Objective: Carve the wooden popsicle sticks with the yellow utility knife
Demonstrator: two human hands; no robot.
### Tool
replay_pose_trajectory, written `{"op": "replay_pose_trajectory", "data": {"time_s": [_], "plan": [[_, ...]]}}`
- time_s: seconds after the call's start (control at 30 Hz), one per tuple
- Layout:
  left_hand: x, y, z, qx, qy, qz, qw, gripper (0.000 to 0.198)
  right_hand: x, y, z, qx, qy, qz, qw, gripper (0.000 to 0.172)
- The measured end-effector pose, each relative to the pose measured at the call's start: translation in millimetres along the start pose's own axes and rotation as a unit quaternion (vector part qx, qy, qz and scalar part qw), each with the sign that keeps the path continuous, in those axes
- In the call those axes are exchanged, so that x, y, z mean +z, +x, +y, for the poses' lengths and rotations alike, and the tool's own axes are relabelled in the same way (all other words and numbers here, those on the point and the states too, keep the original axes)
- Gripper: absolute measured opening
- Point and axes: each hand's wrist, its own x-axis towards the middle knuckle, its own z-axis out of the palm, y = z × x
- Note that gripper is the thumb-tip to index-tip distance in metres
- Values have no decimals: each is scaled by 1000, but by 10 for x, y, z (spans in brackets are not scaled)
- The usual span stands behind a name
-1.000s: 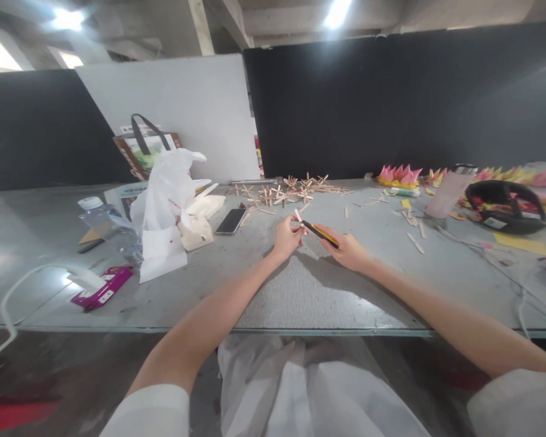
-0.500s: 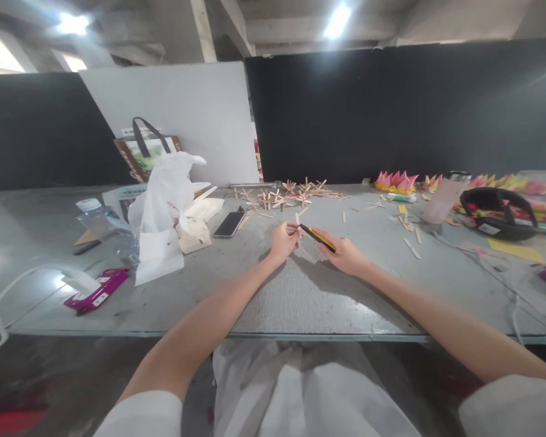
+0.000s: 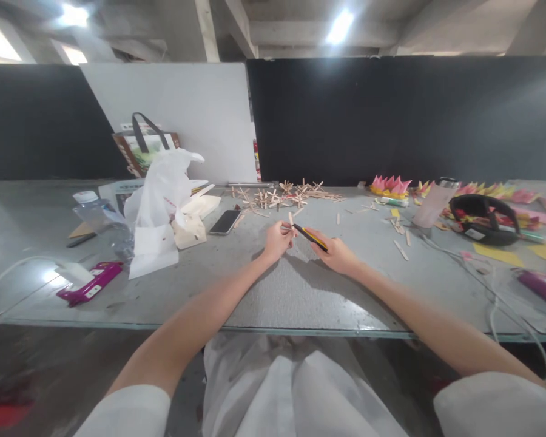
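Note:
My left hand (image 3: 278, 241) pinches a small wooden stick (image 3: 290, 217) that pokes up past the fingertips. My right hand (image 3: 337, 252) is wrapped round a black and yellow utility knife (image 3: 311, 237). The knife's front end points left and meets the stick at the left fingertips; whether the blade is touching or cutting it is too small to tell. Behind both hands lies a loose pile of wooden sticks (image 3: 273, 198), some joined into crosses. A black phone (image 3: 225, 222) rests left of my left hand.
A white plastic bag (image 3: 157, 194) and a clear bottle (image 3: 97, 218) stand left, near a purple power strip (image 3: 90, 283). Rightward are a pink tumbler (image 3: 434, 205), a black strap-like headpiece (image 3: 485, 221), pink paper flowers (image 3: 390, 186) and a trailing cable (image 3: 466, 260).
The view has shifted slightly, so the table's things appear a little further left. Both hands keep their holds on the stick and the knife, with little movement between them.

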Motion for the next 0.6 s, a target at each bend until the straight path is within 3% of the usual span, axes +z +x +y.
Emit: {"op": "replay_pose_trajectory", "data": {"time_s": [0.6], "plan": [[18, -44, 68, -1, 2, 14, 1000, 32, -7, 13, 9, -10, -23, 11, 1000, 56]]}}
